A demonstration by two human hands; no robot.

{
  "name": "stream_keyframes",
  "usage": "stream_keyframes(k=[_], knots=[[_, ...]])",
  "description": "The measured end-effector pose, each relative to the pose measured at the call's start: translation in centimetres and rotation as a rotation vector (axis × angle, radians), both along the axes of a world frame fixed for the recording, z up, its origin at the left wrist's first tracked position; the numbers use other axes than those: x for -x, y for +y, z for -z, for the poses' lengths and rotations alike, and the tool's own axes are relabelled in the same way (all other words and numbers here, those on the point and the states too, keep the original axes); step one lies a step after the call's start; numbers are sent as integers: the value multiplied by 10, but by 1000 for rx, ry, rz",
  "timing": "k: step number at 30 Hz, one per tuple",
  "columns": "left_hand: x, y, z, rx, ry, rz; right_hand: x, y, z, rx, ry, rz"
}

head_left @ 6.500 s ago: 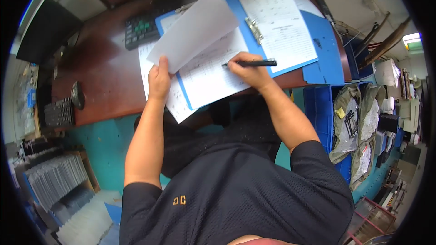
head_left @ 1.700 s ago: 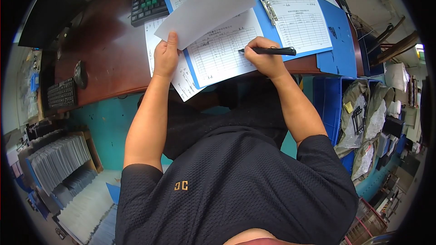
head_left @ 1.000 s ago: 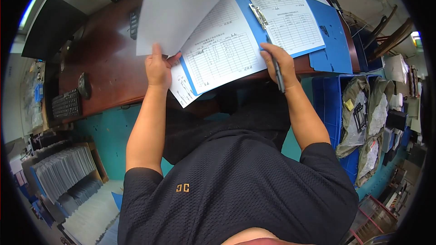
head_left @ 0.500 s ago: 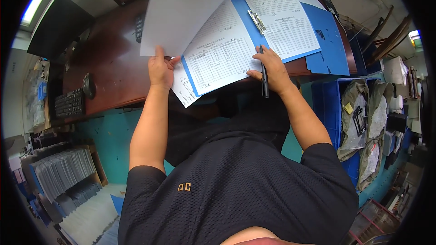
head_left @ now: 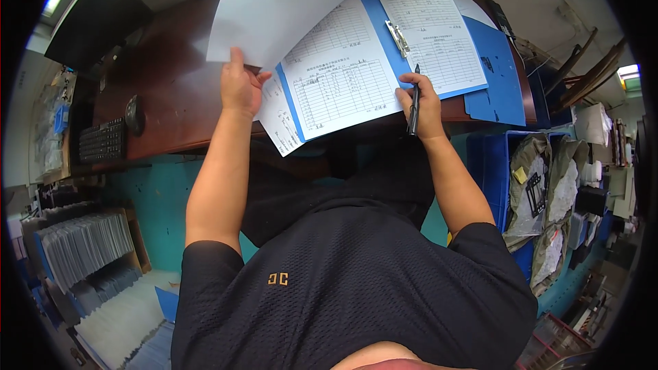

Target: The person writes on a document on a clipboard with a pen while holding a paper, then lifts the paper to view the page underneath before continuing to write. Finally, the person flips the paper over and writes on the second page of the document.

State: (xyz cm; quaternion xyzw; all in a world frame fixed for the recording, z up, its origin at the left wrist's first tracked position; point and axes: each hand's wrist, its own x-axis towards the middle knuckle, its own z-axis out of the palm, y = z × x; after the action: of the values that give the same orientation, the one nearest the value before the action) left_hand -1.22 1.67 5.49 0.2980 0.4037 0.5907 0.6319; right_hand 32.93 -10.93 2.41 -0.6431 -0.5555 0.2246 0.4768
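Observation:
A blue clip folder [head_left: 378, 17] lies spread out on the desk. Printed forms with handwriting fill both sides, a left form [head_left: 343, 92] and a right form [head_left: 449, 51], with a metal clip [head_left: 397, 38] between them. My left hand [head_left: 241, 89] pinches the lower edge of a raised, curved sheet of paper [head_left: 274, 10], which hides part of the left page. In my right hand [head_left: 428, 104] is a black pen [head_left: 414, 111], slanting across the fingers beside the right form's lower corner. A loose paper [head_left: 277, 116] pokes out under the folder's left edge.
The brown desk [head_left: 181, 96] carries a keyboard [head_left: 101, 141], a mouse [head_left: 135, 116] and, farther back, a monitor [head_left: 99, 17]. Another blue folder [head_left: 497, 79] lies at the right. Blue bins [head_left: 488, 171] with bags stand right of me; racked thin sheets [head_left: 86, 247] stand lower left.
My right hand with the pen has moved right, away from the left form's lower part. The raised sheet has shifted slightly upward and its top curves over more.

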Motion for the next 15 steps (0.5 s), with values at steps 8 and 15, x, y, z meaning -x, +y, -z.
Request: stream_keyframes(k=[8, 15], knots=[[4, 40, -56, -234, 244, 8, -4, -4, 0, 3, -80, -51], [6, 27, -37, -251, 260, 55, -13, -20, -3, 103, -103, -91]])
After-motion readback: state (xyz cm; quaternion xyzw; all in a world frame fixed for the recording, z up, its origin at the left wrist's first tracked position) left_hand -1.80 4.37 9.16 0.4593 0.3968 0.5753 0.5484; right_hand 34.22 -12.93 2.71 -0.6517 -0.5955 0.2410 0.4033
